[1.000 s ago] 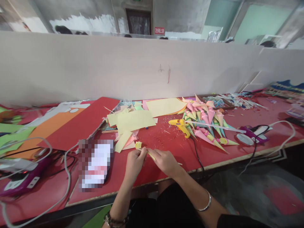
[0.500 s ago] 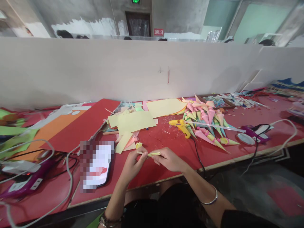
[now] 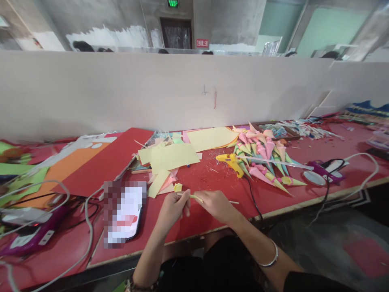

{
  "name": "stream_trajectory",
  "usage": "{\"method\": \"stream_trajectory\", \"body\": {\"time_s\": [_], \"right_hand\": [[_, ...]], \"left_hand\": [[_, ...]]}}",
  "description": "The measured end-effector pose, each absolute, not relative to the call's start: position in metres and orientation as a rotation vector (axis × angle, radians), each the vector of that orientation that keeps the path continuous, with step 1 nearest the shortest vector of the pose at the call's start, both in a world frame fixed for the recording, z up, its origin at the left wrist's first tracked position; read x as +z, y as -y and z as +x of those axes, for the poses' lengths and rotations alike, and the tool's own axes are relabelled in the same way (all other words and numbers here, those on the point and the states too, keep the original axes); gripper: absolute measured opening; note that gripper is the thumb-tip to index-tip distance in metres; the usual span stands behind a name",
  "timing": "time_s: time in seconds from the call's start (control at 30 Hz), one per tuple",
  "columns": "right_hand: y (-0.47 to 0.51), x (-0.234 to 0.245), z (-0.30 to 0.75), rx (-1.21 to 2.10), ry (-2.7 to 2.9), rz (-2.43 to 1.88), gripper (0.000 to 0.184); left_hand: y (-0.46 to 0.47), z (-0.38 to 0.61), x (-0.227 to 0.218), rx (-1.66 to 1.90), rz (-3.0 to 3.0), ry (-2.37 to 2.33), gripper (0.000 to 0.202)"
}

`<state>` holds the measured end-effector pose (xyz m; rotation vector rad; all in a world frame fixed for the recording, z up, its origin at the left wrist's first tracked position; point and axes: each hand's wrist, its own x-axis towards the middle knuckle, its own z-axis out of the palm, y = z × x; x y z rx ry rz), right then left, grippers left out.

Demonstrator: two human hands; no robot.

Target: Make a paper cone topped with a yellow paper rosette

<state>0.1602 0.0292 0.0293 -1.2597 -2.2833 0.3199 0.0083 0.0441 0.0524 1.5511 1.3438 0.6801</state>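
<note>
Taking the hands as the middle of the dial, with 12 pointing at the white partition [image 3: 152, 89]: the slim yellow strip [image 3: 196, 197] is pretty much dead centre, stretched between the hands, just above the red table [image 3: 200, 168].

Left hand [image 3: 176, 205] has a narrow pinch on it, thumb pressed down over the end nearest 9 o'clock. Right hand [image 3: 214, 205] has its fingers bent in close at the strip's 4 o'clock end, touching it, but the thumb's hidden, so I can't tell whether that's a real grip. A curled yellow piece [image 3: 178, 187] sits at 11, right by the left knuckles; can't tell if it's held too. There's a thin pale stick [image 3: 234, 202] just beside the right hand at 3.

Rest of the dial: the yellow glue gun [image 3: 231, 161] lies between 1 and 2, its long clear glue stick [image 3: 291, 163] running across a heap of pastel paper cones [image 3: 269, 148] at 2. Pale yellow sheet [image 3: 176, 157] on top of paper scraps at 11, and more yellow sheets [image 3: 209, 138] between 12 and 1. Big red sheet [image 3: 109, 162] at 10, overlapping an orange one [image 3: 75, 160]. Phone [image 3: 133, 202] near 9, screen lit and partly pixelated. Silver bangle [image 3: 272, 259] on the right forearm, around 4.
</note>
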Motion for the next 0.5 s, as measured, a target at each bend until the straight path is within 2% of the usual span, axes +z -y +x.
{"method": "stream_trajectory", "body": {"time_s": [0.1, 0.17, 0.23, 0.37, 0.43, 0.5], "right_hand": [[-0.027, 0.021, 0.159, 0.148, 2.328, -1.340, 0.032], [-0.026, 0.022, 0.161, 0.253, 2.268, -1.343, 0.032], [-0.026, 0.029, 0.164, 0.562, 2.170, -1.240, 0.032], [-0.027, 0.046, 0.174, 1.409, 1.886, -0.877, 0.035], [-0.028, 0.050, 0.177, 1.681, 1.747, -0.780, 0.034], [-0.028, 0.051, 0.179, 1.836, 1.646, -0.726, 0.034]], "left_hand": [[-0.042, 0.011, 0.047, 0.676, 1.476, -1.352, 0.043], [-0.041, 0.011, 0.047, 0.718, 1.512, -1.335, 0.043], [-0.041, 0.007, 0.050, 0.759, 1.625, -1.267, 0.042], [-0.043, -0.003, 0.060, 0.759, 1.892, -1.025, 0.027], [-0.044, -0.005, 0.065, 0.771, 1.946, -0.980, 0.020], [-0.044, -0.004, 0.071, 0.778, 1.978, -0.953, 0.022]]}}
